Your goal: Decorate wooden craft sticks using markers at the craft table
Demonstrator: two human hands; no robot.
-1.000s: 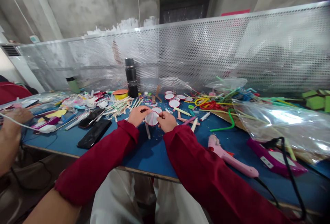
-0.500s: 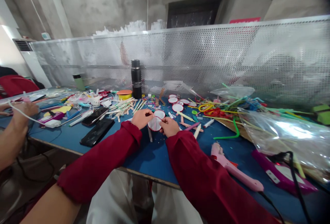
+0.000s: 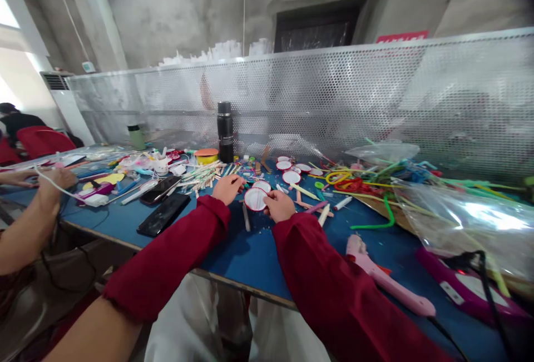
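Note:
In the head view, my right hand [image 3: 280, 205] pinches the right edge of a white disc with a red rim [image 3: 254, 199], tilted towards me. A second red-rimmed disc [image 3: 262, 186] shows just behind it; whether the two touch I cannot tell. My left hand [image 3: 228, 189] is just left of the discs, its thumb and fingertips drawn together. Anything between those fingertips is too small to make out. Below the held disc lies a narrow stick [image 3: 246, 218]. Several more red-rimmed discs [image 3: 291, 177] lie further back on the blue table [image 3: 233, 262].
A pink glue gun [image 3: 392, 284] and a purple device [image 3: 471, 289] lie at right, beside plastic bags [image 3: 463, 206] and coloured pipe cleaners [image 3: 386, 214]. Phones [image 3: 163, 214], wooden sticks [image 3: 208, 175] and a black bottle [image 3: 225, 134] stand left. Another person's hand [image 3: 54, 184] is far left.
My left hand's fingers have come away from the held disc, which stays in my right hand. The camera view has shifted slightly, moving the scene right and down.

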